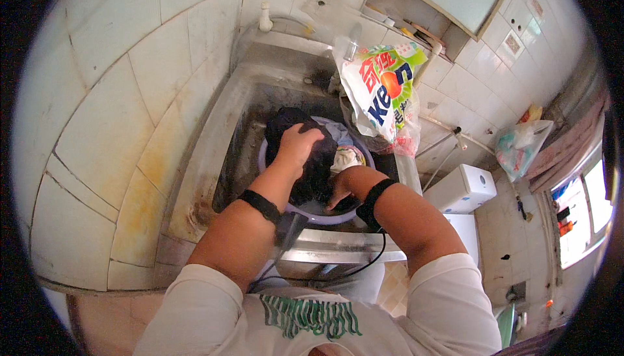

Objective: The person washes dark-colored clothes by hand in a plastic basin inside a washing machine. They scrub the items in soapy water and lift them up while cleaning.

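A sink (195, 167) takes up the middle of the frame, with a basin (328, 219) in it and clothes (311, 167) in the basin. The person's left hand (299, 144) is on the clothes, the right hand (342, 184) at the basin's lower right. A packet (383, 89) is by the sink's upper-right corner; a window (588, 203) is far right.

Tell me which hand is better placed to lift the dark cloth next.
Probably the left hand: it is already on the dark cloth, toward its upper part. The right hand reaches lower, near the pale cloth and the near rim of the basin.
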Demonstrator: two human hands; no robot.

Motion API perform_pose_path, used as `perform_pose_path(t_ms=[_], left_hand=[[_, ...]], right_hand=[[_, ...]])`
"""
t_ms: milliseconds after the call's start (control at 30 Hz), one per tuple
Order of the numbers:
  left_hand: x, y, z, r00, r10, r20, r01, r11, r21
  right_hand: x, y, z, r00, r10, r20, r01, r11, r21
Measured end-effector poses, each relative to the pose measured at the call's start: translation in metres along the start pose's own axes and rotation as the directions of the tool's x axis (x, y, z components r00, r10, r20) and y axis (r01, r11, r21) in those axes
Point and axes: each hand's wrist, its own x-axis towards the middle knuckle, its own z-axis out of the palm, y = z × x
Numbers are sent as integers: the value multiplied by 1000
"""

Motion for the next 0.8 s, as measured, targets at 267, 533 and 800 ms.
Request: perform_pose_path(t_ms=[267, 533, 800], left_hand=[[3, -4, 6, 998, 47, -36, -45, 997, 62], [5, -3, -2, 980, 93, -177, -70, 988, 134], [24, -18, -9, 952, 141, -273, -156, 987, -37]], right_hand=[[41, -8, 22, 953, -126, -276, 0, 909, -417], [12, 36, 1, 687, -125, -716, 204, 979, 25], [12, 104, -52, 239, 11, -971, 553, 820, 145]])
